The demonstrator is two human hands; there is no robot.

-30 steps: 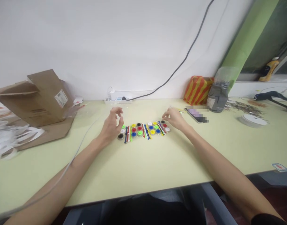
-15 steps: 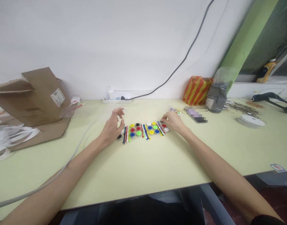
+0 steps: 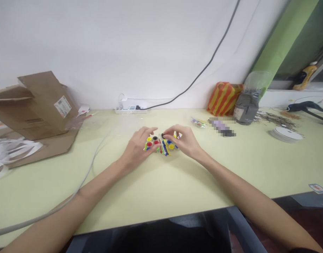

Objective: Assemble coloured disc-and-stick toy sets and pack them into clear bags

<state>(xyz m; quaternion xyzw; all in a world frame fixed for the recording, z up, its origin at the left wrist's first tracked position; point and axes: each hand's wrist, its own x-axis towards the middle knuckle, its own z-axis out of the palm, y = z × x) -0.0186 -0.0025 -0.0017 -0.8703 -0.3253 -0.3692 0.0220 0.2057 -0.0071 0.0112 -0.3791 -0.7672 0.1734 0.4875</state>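
Small round pieces with clear rims and coloured centres lie in rows on the table (image 3: 161, 189), among them a red disc (image 3: 149, 144) and a yellow disc (image 3: 171, 146). Thin coloured arrow-shaped sticks (image 3: 165, 148) lie between the groups. My left hand (image 3: 137, 146) hovers over the left part of the rows, fingers apart, holding nothing visible. Between thumb and fingertips my right hand (image 3: 187, 139) pinches a small black round piece (image 3: 162, 135) above the middle of the rows. Both hands cover some of the outer pieces.
A cardboard box (image 3: 42, 109) and white strips (image 3: 16, 149) are at the left. A power strip (image 3: 131, 110) lies by the wall. Behind my right hand are a small packet (image 3: 199, 123), a blurred-out phone (image 3: 221, 127) and a striped bag (image 3: 221, 100). A grey cable (image 3: 83, 172) crosses my left arm.
Both hands have moved inward over the rows. My right hand has carried the black piece left from the right end to the middle.
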